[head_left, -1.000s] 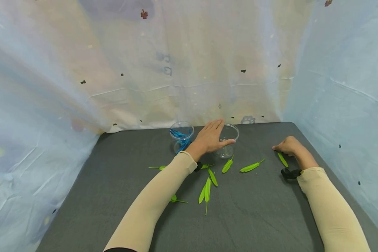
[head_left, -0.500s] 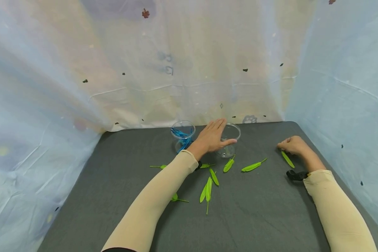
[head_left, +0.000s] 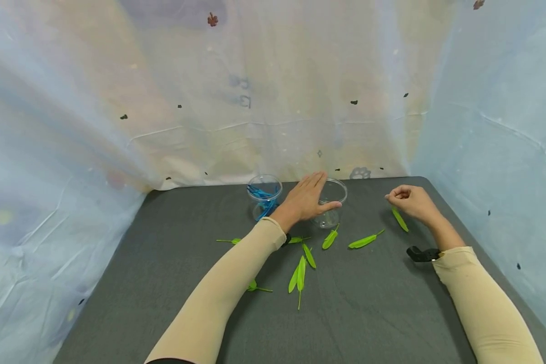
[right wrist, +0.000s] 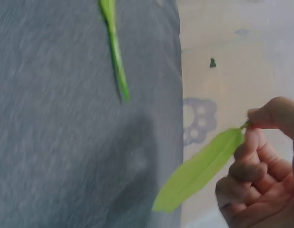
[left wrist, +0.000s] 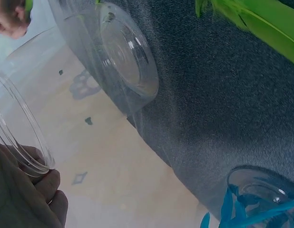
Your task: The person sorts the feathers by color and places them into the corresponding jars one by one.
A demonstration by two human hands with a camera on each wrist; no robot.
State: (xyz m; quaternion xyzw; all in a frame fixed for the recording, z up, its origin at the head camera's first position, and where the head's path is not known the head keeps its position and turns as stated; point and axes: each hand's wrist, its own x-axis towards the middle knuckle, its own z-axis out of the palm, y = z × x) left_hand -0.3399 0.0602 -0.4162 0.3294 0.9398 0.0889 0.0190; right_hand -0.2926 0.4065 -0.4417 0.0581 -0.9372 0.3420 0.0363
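Green feather [head_left: 400,220] at frame right, pinched by right hand [head_left: 411,201], may slip if held loosely; left hand [head_left: 302,199] spreads against central jar [head_left: 328,218].

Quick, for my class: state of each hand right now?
Left hand: open, touching the clear jar.
Right hand: closed, pinching a green feather by one end.

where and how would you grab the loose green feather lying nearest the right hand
Best, I'd judge, by the bare stem, pinched from above on the right: the loose green feather lies on the table, its narrow stem pointing right and away from the person, roughly towards the right hand, while the broad vane points left.
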